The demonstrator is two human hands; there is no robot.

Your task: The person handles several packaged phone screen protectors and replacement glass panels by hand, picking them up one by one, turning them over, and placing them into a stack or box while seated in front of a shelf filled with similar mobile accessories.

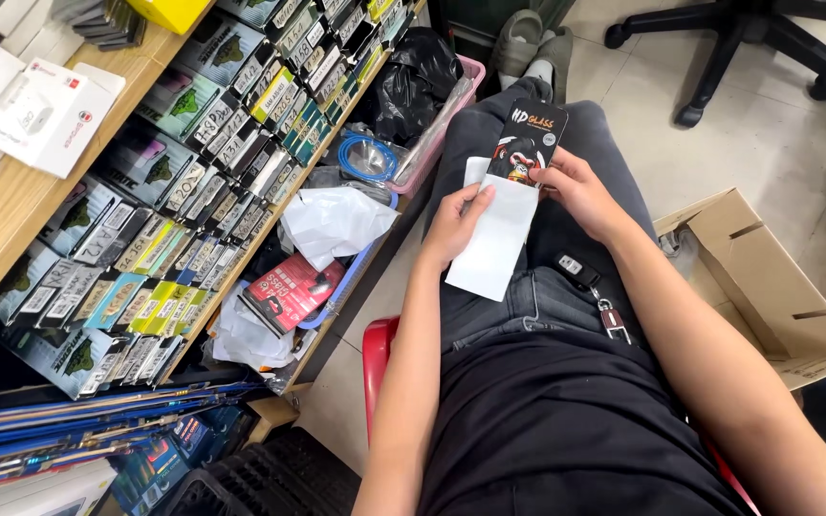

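- Shelves [145,191] of boxed stock rise to the left of the person's lap, packed edge to edge, with a loose heap of white paper [335,222] and a red packet [291,290] at their foot; that side leaves little room to move.
- Floor [776,143] right of the lap lies more open, bounded by an open cardboard box [767,287] near the right elbow and a chair base [738,38] farther off.
- White sleeve [495,244] rests above the lap, the black printed pack [526,143] about half out of its top end, so the two seem only partly separated.
- Left hand [456,225] pinches the sleeve's left edge, thumb on its face.
- Right hand [580,191] closes its grip on the pack's right edge.
- Key fob [580,272] hangs at the belt, just below the sleeve.
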